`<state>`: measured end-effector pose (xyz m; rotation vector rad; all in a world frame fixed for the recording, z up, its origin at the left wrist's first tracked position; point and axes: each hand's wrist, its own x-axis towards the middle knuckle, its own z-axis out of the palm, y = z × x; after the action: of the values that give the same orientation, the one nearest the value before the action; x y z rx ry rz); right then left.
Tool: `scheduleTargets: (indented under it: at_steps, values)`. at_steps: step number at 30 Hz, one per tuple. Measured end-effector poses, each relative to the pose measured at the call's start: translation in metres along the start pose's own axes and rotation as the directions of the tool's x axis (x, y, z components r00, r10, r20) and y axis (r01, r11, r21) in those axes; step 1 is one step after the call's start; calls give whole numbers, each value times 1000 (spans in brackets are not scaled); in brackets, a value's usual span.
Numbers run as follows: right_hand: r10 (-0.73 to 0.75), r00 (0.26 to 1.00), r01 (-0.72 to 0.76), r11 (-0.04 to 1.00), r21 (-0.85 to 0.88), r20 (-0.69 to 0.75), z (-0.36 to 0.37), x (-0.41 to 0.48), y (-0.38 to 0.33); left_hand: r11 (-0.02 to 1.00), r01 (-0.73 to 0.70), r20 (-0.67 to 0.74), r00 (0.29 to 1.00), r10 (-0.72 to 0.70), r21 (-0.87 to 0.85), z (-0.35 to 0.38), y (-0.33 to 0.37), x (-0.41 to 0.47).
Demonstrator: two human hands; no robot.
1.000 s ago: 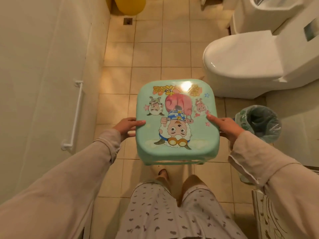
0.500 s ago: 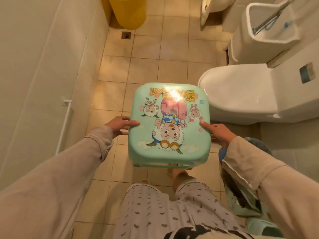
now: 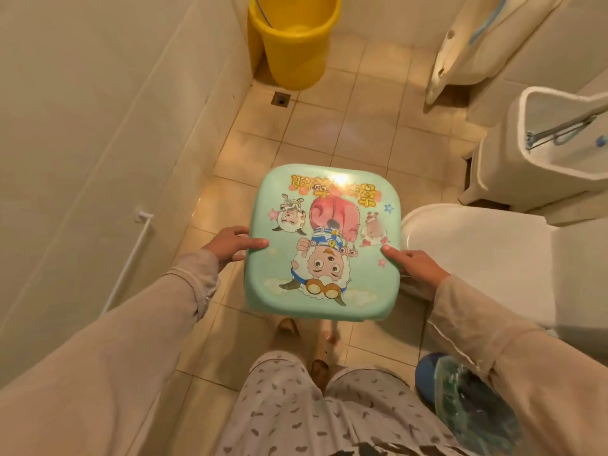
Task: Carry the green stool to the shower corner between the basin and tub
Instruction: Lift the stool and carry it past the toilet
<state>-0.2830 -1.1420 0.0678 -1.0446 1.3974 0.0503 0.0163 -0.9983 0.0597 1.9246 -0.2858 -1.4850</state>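
Observation:
The green stool (image 3: 324, 241), its seat printed with cartoon sheep, is held level in the air above the tiled floor in front of me. My left hand (image 3: 230, 243) grips its left edge, thumb on top of the seat. On the opposite edge my right hand (image 3: 414, 266) holds it the same way. The stool's legs are hidden under the seat. Far ahead, a yellow bucket (image 3: 294, 41) stands in the corner by the left wall, and a white tub (image 3: 470, 44) leans upright at the far right.
A white toilet (image 3: 487, 258) sits close on the right, with a white basin unit (image 3: 539, 153) behind it. A lined waste bin (image 3: 467, 399) is beside my right leg. A floor drain (image 3: 280, 99) lies before the bucket. A white grab rail (image 3: 131, 258) runs along the left wall.
I have walked forward with the stool in both hands. The toilet and bin have slid back toward me, and the yellow bucket, drain and leaning tub have come further into view.

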Motion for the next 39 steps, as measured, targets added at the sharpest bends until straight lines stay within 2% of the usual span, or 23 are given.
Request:
scheduleTargets:
  at_steps: [4, 13, 19, 28, 39]
  values:
    - [-34, 998, 33, 999, 7, 47, 8, 30, -37, 1000, 8, 20, 1000, -8, -2, -21, 23, 29]
    - [29, 999, -27, 995, 95, -15, 28, 106, -147, 999, 53, 75, 996, -53, -4, -76, 119, 117]
    - [25, 997, -10, 980, 197, -73, 33, 137, -192, 995, 33, 140, 989, -46, 91, -99, 185, 163]
    - [16, 997, 1, 973, 229, -73, 8, 169, -228, 988, 11, 179, 983, -39, 156, -89, 263, 228]
    - [78, 994, -61, 975, 212, -71, -71, 261, -328, 976, 64, 163, 982, -99, 207, -47, 369, 324]
